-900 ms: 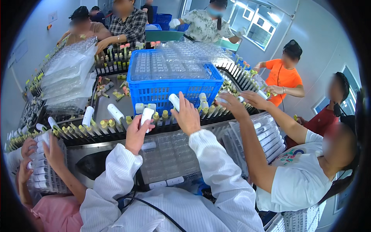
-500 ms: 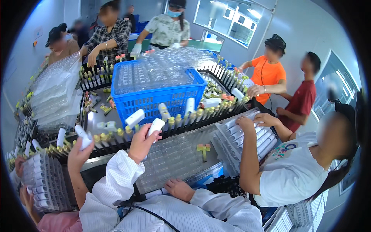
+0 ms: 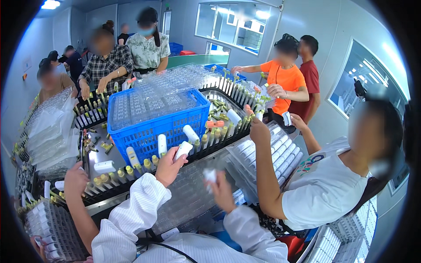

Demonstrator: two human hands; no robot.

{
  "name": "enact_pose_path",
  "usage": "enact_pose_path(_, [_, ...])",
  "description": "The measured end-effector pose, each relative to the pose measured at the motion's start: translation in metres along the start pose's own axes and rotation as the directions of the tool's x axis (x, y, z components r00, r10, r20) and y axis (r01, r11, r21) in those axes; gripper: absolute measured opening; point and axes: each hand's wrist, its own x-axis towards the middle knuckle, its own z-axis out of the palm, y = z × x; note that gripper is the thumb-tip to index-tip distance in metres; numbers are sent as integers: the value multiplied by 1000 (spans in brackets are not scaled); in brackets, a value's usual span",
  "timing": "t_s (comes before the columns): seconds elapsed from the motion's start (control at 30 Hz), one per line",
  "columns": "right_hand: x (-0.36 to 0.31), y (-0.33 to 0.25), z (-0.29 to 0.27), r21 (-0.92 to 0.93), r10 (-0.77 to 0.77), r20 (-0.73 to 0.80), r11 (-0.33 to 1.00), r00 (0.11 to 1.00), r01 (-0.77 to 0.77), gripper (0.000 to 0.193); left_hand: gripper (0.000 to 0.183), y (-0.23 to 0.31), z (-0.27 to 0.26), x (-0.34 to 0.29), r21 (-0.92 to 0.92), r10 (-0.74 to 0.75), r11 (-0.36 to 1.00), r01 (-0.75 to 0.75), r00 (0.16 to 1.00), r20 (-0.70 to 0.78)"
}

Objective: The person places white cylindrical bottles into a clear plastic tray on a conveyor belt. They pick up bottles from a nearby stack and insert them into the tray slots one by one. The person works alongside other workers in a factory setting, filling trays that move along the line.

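Since half a second back, the right hand (image 3: 222,193) comes up off the clear tray (image 3: 184,197) with fingers pinched on a fresh white tube (image 3: 210,175), while the left hand (image 3: 169,166) stays clamped on another white tube (image 3: 183,150) at the conveyor pegs (image 3: 149,164), so loading looks ongoing.

Light: bright, even, cool white throughout the room
Source: ceiling lamp (image 3: 51,4) and lit window (image 3: 232,19)
Glare: sheen on the clear plastic trays (image 3: 175,81)
Shadows: soft, faint
Edges: strong fisheye bending, black corners
Blur: moving right hand (image 3: 221,190) smeared
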Motion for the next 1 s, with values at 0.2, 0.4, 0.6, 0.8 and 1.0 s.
enact_pose_path(0.2, [148,-81,-29,-764,-620,45,484,783,427,41,37,-8,-16,-21,24,-110,994,110,994,-15])
enact_pose_path(0.4, [218,-68,12,-784,-281,487,278,827,556,38,35,-28,-46,-43,-17,-149,989,148,986,-70])
enact_pose_path(0.6, [194,-38,71,-756,-444,376,360,813,547,46,33,-40,-77,-67,-90,-208,977,193,956,-208])
enact_pose_path(0.8, [160,-66,96,-716,-545,406,308,733,626,59,41,-53,-90,-84,158,-83,981,113,980,-183])
enact_pose_path(1.0, [67,-93,96,-275,-593,656,388,466,880,62,40,-48,-89,-95,164,-96,981,105,993,-64])
